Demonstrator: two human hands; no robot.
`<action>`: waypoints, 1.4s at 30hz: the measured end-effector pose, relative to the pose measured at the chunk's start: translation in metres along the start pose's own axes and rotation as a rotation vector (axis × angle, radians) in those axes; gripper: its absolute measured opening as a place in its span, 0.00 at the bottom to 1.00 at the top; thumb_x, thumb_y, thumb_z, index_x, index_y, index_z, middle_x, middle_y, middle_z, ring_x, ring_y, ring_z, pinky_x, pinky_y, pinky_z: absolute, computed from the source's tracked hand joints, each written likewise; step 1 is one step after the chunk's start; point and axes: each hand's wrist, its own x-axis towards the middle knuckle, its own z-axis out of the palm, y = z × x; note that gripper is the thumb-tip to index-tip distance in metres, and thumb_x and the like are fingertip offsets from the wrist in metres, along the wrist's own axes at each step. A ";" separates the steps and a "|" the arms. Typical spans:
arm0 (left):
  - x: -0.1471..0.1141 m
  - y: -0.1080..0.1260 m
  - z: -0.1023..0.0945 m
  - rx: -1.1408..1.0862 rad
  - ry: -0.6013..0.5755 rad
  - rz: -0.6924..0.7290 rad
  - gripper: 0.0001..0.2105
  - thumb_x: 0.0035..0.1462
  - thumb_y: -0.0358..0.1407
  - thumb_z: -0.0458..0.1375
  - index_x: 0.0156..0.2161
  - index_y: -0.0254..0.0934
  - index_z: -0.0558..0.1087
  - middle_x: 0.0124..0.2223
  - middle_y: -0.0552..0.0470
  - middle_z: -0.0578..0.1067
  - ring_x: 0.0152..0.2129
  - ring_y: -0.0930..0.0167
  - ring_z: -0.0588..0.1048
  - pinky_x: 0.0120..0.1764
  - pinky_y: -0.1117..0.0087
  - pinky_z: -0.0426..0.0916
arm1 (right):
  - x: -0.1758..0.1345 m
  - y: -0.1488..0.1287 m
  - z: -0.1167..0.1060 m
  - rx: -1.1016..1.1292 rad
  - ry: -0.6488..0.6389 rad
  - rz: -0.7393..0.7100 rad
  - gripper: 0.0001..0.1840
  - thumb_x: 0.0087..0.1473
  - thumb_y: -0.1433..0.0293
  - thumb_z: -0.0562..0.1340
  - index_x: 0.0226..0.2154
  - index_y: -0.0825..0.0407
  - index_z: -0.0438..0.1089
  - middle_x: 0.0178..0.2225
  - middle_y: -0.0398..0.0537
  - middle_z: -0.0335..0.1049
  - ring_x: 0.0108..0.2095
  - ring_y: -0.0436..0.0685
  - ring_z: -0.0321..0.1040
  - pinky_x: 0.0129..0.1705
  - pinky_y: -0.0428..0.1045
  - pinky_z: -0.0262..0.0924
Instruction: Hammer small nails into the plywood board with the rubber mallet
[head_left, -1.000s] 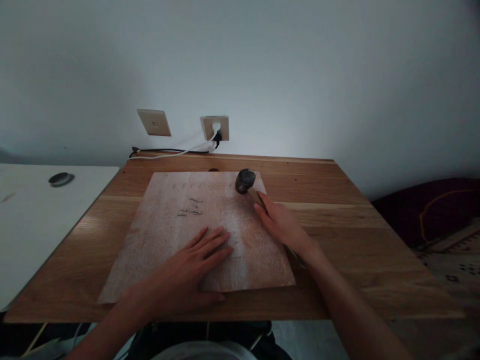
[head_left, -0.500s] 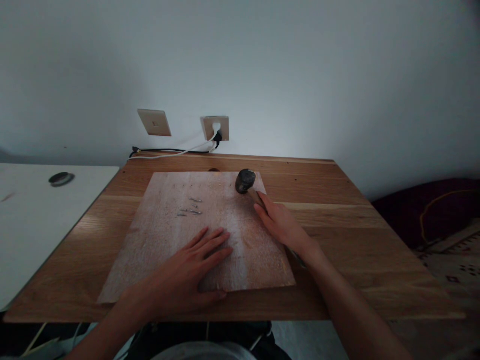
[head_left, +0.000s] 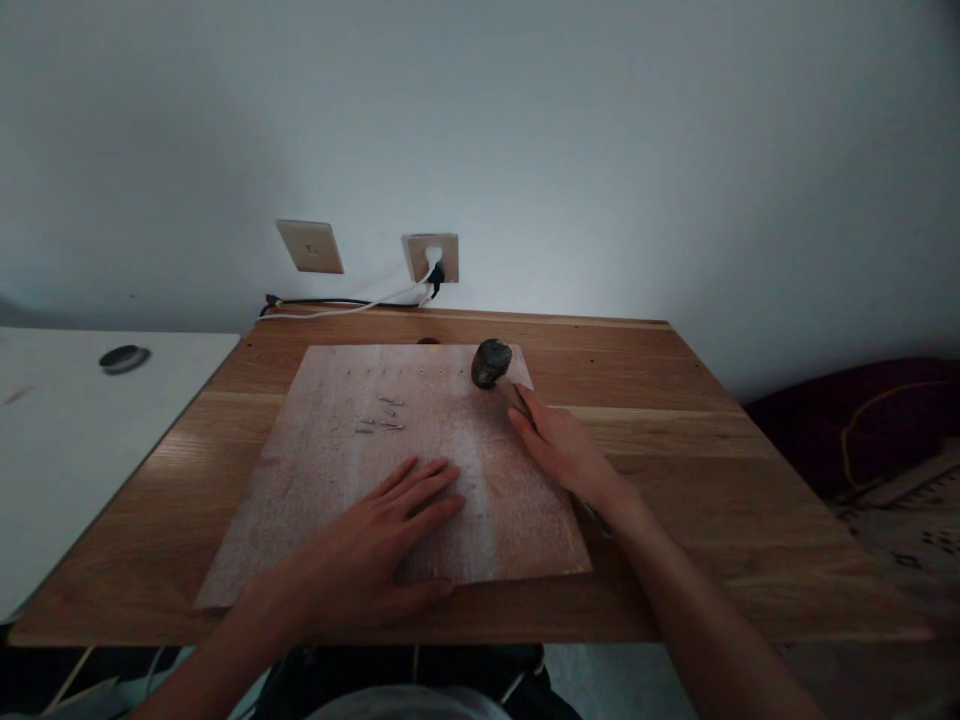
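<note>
A thin wooden board (head_left: 300, 500) lies on the table. My left hand (head_left: 397, 535) rests flat on its near part, fingers stretched out and thumb at the front edge. In my right hand (head_left: 559, 440) is the wooden handle of a mallet (head_left: 491, 363); its dark, rounded head is over the board's far right corner. Several loose nails (head_left: 386, 424) lie in a small group left of the board's middle. Along the far edge runs a row of small dots (head_left: 384, 371), too small to make out as nail heads or holes.
The wooden table (head_left: 720, 500) stands against a wall. A wall socket (head_left: 450, 250) holds plugs, with white and black cables (head_left: 337, 305) along the table's back edge. On the white surface (head_left: 60, 450) at left sits a dark round object (head_left: 124, 358). Dark red fabric (head_left: 862, 420) is at right.
</note>
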 end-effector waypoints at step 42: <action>0.022 0.005 -0.017 0.502 0.090 0.063 0.14 0.62 0.21 0.56 0.50 0.36 0.75 0.45 0.46 0.81 0.42 0.62 0.79 0.48 0.59 0.74 | -0.002 -0.003 -0.003 0.009 -0.009 0.026 0.26 0.71 0.62 0.50 0.63 0.57 0.64 0.37 0.59 0.79 0.40 0.68 0.78 0.40 0.57 0.67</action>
